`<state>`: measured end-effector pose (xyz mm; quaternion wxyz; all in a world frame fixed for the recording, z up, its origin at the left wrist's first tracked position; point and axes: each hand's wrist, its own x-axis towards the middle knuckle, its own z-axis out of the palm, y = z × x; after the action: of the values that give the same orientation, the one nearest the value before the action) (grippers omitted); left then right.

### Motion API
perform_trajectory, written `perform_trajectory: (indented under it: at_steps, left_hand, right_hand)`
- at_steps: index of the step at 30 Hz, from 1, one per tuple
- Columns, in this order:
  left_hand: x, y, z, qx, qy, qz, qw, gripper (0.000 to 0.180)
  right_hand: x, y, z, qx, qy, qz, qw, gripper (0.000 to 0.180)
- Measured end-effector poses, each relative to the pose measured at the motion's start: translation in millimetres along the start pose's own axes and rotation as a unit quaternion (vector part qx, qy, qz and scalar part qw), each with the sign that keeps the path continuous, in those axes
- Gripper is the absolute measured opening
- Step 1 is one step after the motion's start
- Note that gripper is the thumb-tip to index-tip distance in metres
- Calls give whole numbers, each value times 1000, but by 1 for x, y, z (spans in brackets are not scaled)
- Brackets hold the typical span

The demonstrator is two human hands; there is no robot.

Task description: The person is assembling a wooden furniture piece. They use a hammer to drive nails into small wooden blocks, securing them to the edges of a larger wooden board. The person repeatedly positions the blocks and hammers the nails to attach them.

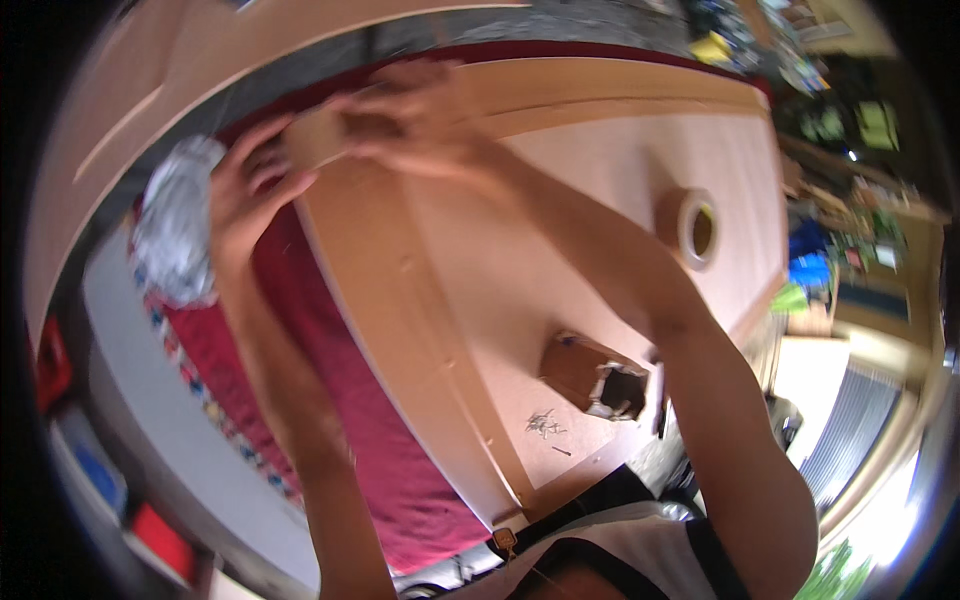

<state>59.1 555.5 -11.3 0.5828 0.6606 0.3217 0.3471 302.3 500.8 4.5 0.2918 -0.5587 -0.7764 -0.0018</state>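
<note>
On a pale panel (590, 165) with tan border strips (375, 265), laid over red cloth (335, 350), a tan block (318, 138) is located at the far-left corner between left hand (243, 195) and right hand (425, 122), blur leaving either grip undetermined; uneven finger pressure could skew it.

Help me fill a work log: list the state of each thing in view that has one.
Small squarish tan piece: between left hand and right hand; grip blurred.
Flat pale wooden panel: laid out, bordered with tan strips.
Brown cardboard box: open, rim ragged.
Round tan tape roll: set down.
Thin grey nails: loose pile, one apart.
Pale translucent plastic: crumpled.
Dark red cloth: spread out.
</note>
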Motion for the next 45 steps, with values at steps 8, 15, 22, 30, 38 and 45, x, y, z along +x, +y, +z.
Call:
perform_trajectory:
  at_steps: [8,15,22,30,38,45]
  left_hand:
    - [0,6,-6,27,29,49,998,54]
    - [1,-5,0,0,8,-3,1000,62]
    - [3,-2,-6,-11,-29,-19,999,61]
    - [2,-4,-6,-31,-28,-14,999,60]
    - [2,-2,6,-25,-5,-1,1000,61]
    - [8,8,1,34,15,22,999,56]
  right_hand:
    - [3,-13,0,-8,0,30,1000,41]
    - [2,-1,-5,-8,18,-1,1000,36]
    - [-8,-9,-11,27,-21,65,997,44]
    - [-8,-12,-10,23,-13,67,997,44]
    - [-10,0,-8,17,-24,49,998,45]
    - [-1,-7,-8,-38,-7,37,999,44]
